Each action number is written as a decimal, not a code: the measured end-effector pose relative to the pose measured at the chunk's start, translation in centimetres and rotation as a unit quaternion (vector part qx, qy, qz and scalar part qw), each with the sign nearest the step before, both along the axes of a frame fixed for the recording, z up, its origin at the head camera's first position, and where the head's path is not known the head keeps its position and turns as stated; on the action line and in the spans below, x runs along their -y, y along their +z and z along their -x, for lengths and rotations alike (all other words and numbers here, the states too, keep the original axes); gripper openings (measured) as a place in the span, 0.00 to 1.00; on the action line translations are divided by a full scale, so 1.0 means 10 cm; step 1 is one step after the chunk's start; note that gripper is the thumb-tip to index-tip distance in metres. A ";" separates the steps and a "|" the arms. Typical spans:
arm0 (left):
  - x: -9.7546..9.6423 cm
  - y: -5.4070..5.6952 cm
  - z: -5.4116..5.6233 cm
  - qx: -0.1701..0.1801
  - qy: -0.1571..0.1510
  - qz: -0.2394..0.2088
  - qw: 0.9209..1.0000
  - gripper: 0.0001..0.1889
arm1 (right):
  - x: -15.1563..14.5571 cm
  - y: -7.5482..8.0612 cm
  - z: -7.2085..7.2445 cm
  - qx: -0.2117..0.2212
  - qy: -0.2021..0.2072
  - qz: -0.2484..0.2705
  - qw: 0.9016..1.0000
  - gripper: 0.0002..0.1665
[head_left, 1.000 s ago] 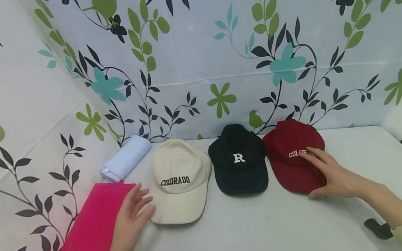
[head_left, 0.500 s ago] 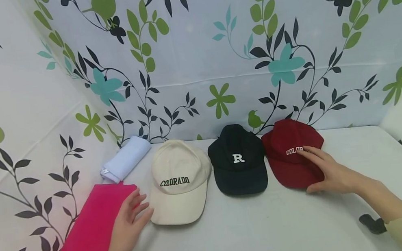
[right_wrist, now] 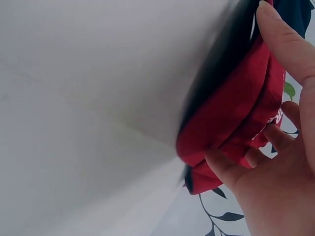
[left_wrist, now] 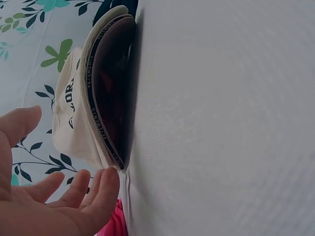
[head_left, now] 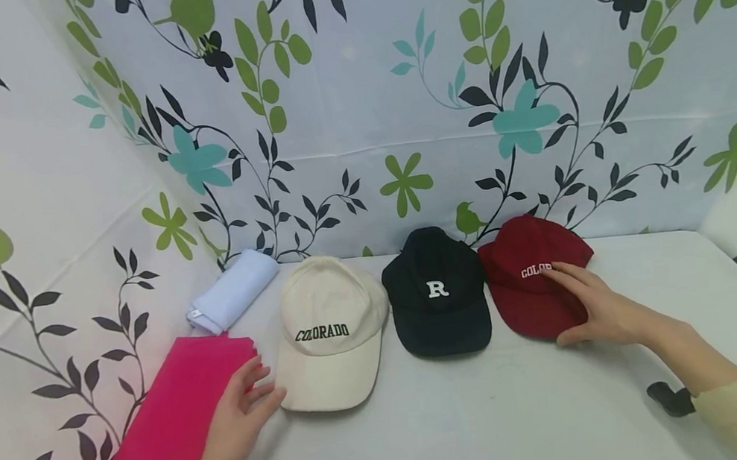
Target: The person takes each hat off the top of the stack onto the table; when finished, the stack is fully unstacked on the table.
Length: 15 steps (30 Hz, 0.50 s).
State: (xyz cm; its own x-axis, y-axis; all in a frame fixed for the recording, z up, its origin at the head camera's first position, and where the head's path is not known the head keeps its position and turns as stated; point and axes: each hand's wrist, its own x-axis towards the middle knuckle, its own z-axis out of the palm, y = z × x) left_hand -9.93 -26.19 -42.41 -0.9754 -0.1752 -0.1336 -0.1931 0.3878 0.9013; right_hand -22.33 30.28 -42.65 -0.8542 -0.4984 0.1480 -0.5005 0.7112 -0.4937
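A dark red cap (head_left: 525, 296) with white lettering lies at the right end of a row of caps. My right hand (head_left: 599, 310) spreads over its right side, thumb by the brim's front edge and fingers against the front. In the right wrist view, a fingertip touches the red brim (right_wrist: 221, 118). A cream cap (head_left: 328, 332) lettered COLORADO stands left of a black cap (head_left: 438, 290) with a white R. My left hand (head_left: 236, 420) is beside the cream brim, fingers loosely bent, nothing held. Its fingertips reach the brim's edge in the left wrist view; contact is unclear.
Pink folded fabric (head_left: 160, 424) lies at the left, partly behind my left forearm. A rolled light blue cloth (head_left: 233, 291) rests behind it. Patterned fabric (head_left: 343, 113) hangs behind the white table (head_left: 469, 422). A small dark object (head_left: 669, 399) shows beside the right sleeve.
My right hand has moved slightly left and away from me; the red cap's brim has shifted the same way. The left hand has lowered slightly. The cream and black caps stay in place.
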 end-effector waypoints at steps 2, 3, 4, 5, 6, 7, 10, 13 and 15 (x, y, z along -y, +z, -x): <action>0.01 -0.01 0.00 0.006 0.001 0.005 1.000 0.46 | 0.00 0.01 0.01 -0.003 0.004 -0.003 1.000 0.65; 0.01 -0.02 0.00 0.008 0.001 0.007 1.000 0.46 | 0.00 0.02 0.02 -0.004 0.004 -0.005 1.000 0.65; 0.02 -0.02 -0.01 0.010 0.001 0.009 1.000 0.46 | 0.00 0.03 0.02 -0.006 0.004 -0.006 1.000 0.64; 0.02 -0.03 -0.01 0.011 0.001 0.009 1.000 0.46 | 0.01 0.05 0.02 -0.008 0.002 -0.006 1.000 0.64; 0.02 -0.03 -0.01 0.011 0.002 0.012 1.000 0.46 | 0.01 0.07 0.02 -0.009 -0.002 -0.007 1.000 0.63; 0.03 -0.03 -0.01 0.012 0.003 0.014 1.000 0.47 | 0.02 0.09 0.03 -0.010 -0.006 -0.009 1.000 0.62; 0.03 -0.02 -0.01 0.013 0.004 0.014 1.000 0.47 | 0.05 0.16 0.03 -0.015 -0.026 -0.009 1.000 0.60; 0.03 -0.02 -0.02 0.019 0.008 0.015 1.000 0.48 | 0.10 0.23 0.05 -0.027 -0.038 -0.005 0.999 0.60; 0.03 -0.01 -0.02 0.024 0.012 0.019 0.999 0.48 | 0.15 0.27 0.06 -0.037 -0.041 0.004 0.998 0.59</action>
State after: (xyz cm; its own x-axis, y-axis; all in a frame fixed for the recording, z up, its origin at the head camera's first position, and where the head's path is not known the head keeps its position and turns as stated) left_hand -9.75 -26.54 -42.52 -0.9633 -0.2052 -0.1733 -0.2463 0.4169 0.8749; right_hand -22.94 28.79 -39.99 -0.8784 -0.4267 0.2151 -0.4764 0.7471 -0.4636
